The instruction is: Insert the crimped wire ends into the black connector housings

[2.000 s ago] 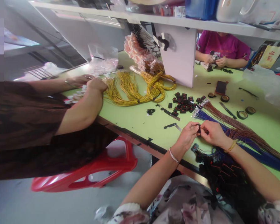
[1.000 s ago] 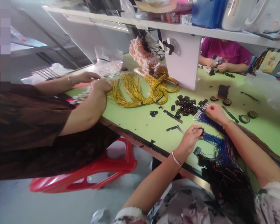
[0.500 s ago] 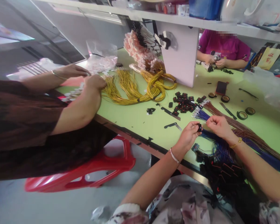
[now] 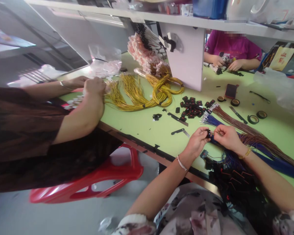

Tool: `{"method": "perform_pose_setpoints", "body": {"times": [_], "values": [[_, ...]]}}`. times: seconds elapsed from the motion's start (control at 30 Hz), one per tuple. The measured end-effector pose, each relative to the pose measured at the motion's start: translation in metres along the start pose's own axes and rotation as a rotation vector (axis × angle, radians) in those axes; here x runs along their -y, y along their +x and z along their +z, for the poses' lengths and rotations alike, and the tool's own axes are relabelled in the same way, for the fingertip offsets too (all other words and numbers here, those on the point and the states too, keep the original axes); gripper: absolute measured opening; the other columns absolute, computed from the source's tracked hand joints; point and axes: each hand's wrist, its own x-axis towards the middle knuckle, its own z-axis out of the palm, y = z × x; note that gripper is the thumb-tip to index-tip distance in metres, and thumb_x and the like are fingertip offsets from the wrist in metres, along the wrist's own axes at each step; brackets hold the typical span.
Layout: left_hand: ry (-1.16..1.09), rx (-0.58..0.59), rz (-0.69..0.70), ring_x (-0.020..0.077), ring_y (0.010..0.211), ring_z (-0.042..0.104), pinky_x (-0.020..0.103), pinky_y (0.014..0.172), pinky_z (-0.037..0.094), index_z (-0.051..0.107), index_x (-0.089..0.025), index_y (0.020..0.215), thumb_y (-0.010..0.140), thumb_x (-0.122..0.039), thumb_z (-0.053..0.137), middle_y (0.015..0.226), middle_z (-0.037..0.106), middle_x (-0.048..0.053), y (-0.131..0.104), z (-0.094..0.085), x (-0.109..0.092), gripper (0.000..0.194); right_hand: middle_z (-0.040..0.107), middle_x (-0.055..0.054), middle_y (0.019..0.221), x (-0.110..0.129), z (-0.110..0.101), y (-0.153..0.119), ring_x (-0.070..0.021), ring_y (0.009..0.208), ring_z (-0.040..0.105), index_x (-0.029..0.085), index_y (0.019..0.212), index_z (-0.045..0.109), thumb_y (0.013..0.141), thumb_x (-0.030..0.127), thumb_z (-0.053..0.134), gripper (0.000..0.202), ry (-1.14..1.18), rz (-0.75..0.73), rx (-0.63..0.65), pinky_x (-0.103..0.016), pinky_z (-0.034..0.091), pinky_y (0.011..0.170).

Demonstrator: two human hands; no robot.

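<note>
My left hand is closed around a small black plastic connector housing, held up over the front of the green table. Close beside it, my right hand pinches a thin wire, whose pale end reaches the housing; whether it is inside I cannot make out. Behind my hands lie a bundle of blue wires with silvery tips and a bundle of brown wires. A pile of black connector housings sits beyond them. Dark housings with wires gather near my lap.
Two utility knives lie left of my hands. Rolls of black tape and another knife are at the right. A co-worker's hand is by yellow wires. Another person sits opposite. A red stool stands below.
My right hand has moved slightly left toward the housing, and the wire end now shows between my hands. The co-worker's hands at the left have shifted a little.
</note>
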Motion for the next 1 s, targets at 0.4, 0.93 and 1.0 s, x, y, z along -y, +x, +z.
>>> {"method": "perform_pose_setpoints", "body": {"times": [0.4, 0.93, 1.0], "values": [[0.193, -0.080, 0.095, 0.0073, 0.062, 0.052, 0.021, 0.063, 0.042, 0.061, -0.014, 0.087, 0.066, -0.025, 0.077, 0.070, 0.059, 0.000, -0.005, 0.002, 0.004, 0.029, 0.058, -0.002, 0.061, 0.002, 0.007, -0.001, -0.0123, 0.055, 0.048, 0.018, 0.065, 0.056, 0.079, 0.021, 0.051, 0.015, -0.248, -0.206, 0.022, -0.024, 0.032, 0.056], [1.115, 0.352, 0.743, 0.0162, 0.093, 0.058, 0.031, 0.085, 0.045, 0.060, -0.016, 0.101, 0.086, -0.017, 0.048, 0.097, 0.065, 0.008, -0.053, 0.039, 0.013, 0.019, 0.052, 0.003, 0.061, -0.005, -0.030, 0.015, -0.0089, 0.054, 0.041, 0.017, 0.069, 0.055, 0.085, 0.035, 0.049, 0.025, 0.216, 0.042, 0.191, -0.022, 0.032, 0.053], [1.386, 0.792, 0.857, 0.0160, 0.092, 0.057, 0.029, 0.083, 0.045, 0.059, -0.015, 0.107, 0.086, -0.013, 0.043, 0.100, 0.065, 0.009, -0.070, 0.057, 0.026, 0.027, 0.053, 0.003, 0.061, -0.004, -0.031, 0.014, -0.0091, 0.054, 0.041, 0.017, 0.071, 0.056, 0.083, 0.035, 0.052, 0.022, 0.166, 0.031, 0.271, -0.022, 0.032, 0.053]]}}
